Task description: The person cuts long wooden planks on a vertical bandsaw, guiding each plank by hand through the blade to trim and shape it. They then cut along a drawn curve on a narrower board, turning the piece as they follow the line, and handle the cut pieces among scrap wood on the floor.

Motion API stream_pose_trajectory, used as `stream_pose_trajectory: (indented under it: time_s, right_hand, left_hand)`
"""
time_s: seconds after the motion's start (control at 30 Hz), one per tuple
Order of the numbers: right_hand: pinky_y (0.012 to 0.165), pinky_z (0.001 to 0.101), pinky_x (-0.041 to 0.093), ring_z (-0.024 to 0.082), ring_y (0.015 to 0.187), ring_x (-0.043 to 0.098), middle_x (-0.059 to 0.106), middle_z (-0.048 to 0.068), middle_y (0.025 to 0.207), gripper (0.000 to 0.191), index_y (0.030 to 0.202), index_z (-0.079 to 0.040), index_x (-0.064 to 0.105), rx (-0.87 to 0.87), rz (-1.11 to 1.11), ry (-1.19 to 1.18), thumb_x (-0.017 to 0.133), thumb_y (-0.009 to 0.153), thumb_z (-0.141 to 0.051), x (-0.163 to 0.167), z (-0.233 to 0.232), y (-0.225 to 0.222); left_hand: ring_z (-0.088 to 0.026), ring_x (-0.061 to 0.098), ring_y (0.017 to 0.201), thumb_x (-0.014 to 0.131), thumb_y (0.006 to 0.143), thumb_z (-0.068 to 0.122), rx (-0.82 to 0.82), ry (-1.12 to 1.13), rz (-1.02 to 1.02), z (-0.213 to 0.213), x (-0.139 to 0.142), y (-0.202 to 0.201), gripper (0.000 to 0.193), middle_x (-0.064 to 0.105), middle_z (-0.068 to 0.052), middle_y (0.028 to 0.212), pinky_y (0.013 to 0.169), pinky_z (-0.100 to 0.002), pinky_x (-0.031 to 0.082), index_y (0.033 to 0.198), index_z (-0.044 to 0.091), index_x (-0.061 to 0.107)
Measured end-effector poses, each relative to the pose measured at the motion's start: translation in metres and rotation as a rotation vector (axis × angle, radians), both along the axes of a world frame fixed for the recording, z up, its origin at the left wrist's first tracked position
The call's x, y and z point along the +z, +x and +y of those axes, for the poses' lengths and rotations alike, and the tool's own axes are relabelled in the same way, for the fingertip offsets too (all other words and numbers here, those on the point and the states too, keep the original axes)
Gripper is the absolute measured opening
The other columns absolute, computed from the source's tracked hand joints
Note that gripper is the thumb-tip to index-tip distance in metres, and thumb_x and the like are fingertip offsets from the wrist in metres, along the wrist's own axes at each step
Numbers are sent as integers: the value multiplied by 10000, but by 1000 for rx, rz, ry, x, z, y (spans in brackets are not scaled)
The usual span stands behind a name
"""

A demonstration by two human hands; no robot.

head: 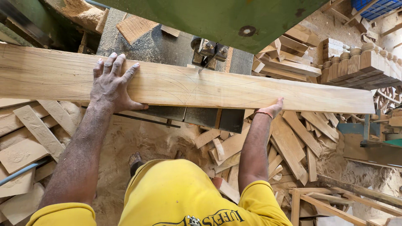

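A long pale wooden plank (217,90) lies across the grey band saw table (155,46), with curved pencil lines drawn on it. My left hand (111,86) rests flat on top of the plank, fingers spread, left of the blade. My right hand (272,109) presses against the plank's near edge from below, right of the blade, with a red band at the wrist. The blade guide (208,51) stands just behind the plank's far edge, the blade meeting the wood there.
The green saw body (234,16) hangs over the table. Wood offcuts (293,146) and sawdust (138,142) cover the floor. Turned wooden pieces (360,62) are stacked at the right, flat boards (29,138) at the left. A wooden frame (331,201) sits bottom right.
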State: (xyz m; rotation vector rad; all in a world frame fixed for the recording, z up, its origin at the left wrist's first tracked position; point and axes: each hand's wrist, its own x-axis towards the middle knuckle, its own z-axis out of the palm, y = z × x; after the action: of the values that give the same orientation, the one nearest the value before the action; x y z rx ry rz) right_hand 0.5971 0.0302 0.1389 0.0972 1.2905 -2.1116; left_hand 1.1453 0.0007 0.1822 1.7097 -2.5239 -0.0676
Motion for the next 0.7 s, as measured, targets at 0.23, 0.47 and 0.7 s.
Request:
stream_pose_trajectory:
  time_s: [0.23, 0.47, 0.7]
  right_hand:
    - [1114, 536, 509, 346, 1307, 618, 597, 190, 1445, 619, 1479, -93, 470, 5, -6, 34, 447, 979, -456, 0, -5, 0]
    - [1111, 546, 513, 347, 1310, 615, 588, 190, 1455, 622, 1495, -96, 454, -1, -9, 46, 449, 981, -446, 13, -7, 9]
    - [1130, 562, 507, 378, 1335, 602, 581, 209, 1476, 631, 1497, -80, 464, 52, -8, -40, 396, 998, -459, 1, -19, -1]
  left_hand:
    - [-346, 189, 1549, 804, 387, 901, 6, 5, -30, -1, -1, -1, 1391, 287, -177, 1611, 1262, -575, 106, 1565, 263, 431]
    - [-354, 198, 1548, 810, 372, 889, 1, -8, -10, -2, -2, -2, 1387, 287, -181, 1616, 1258, -574, 121, 1556, 265, 443]
    - [-364, 223, 1516, 824, 349, 894, 6, -10, 16, -7, 0, -5, 1404, 293, -204, 1611, 1243, -578, 151, 1540, 239, 470]
